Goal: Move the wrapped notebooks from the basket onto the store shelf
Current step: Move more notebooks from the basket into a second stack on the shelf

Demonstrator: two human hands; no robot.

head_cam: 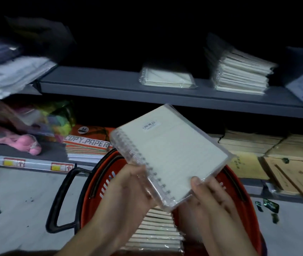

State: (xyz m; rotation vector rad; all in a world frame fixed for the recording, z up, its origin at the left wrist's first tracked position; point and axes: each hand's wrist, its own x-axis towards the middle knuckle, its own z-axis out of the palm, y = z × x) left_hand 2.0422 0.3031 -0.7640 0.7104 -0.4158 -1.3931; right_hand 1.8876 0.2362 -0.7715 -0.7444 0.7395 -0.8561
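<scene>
I hold a stack of wrapped spiral notebooks (171,154) tilted above the red basket (239,196). My left hand (128,185) grips the stack's spiral edge at the lower left. My right hand (209,194) holds its lower right corner, thumb on the cream cover. More wrapped notebooks (156,231) lie stacked inside the basket below my hands. On the grey shelf (95,84) above sit a low stack of wrapped notebooks (167,78) and a taller stack (239,71) to its right.
The basket's black handle (62,196) sticks out to the left over the pale floor. The lower shelf holds copy paper packs (88,145), a pink toy (30,145) and brown envelopes (294,172). White packets (8,76) overhang the upper shelf's left end.
</scene>
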